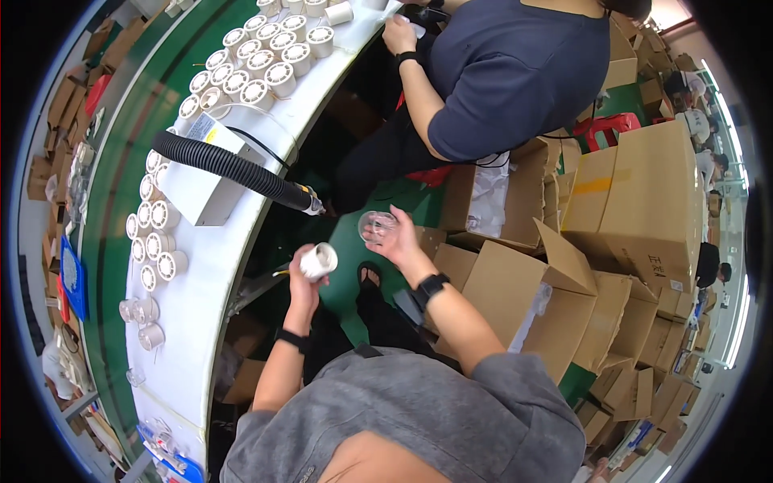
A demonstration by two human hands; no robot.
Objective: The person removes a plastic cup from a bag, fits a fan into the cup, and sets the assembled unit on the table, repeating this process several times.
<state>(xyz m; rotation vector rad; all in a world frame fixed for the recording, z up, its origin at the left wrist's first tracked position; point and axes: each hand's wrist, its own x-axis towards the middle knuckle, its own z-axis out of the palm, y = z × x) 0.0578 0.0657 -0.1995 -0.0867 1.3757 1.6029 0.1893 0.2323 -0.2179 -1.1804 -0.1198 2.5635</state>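
In front of my body, my left hand (301, 288) is wrapped round a white plastic cylinder (320, 258), its round end tilted up toward me. A short thin wire with a yellowish tip sticks out beside that hand. My right hand (405, 243) grips a clear round plastic cover (374, 228) by its side, a little to the right and apart from the cylinder. On the white table at left stand several similar white cylinders (166, 216) with slotted round tops. Nearer me, a few cylinders (150, 336) appear to have clear covers on them.
A metal box (211, 181) with a black corrugated hose (233, 167) stands on the white table (189, 330), the hose end hanging past its edge. A co-worker (515, 72) sits ahead. Open cardboard boxes (495, 294) crowd my right. A green conveyor belt (109, 282) runs beyond the table.
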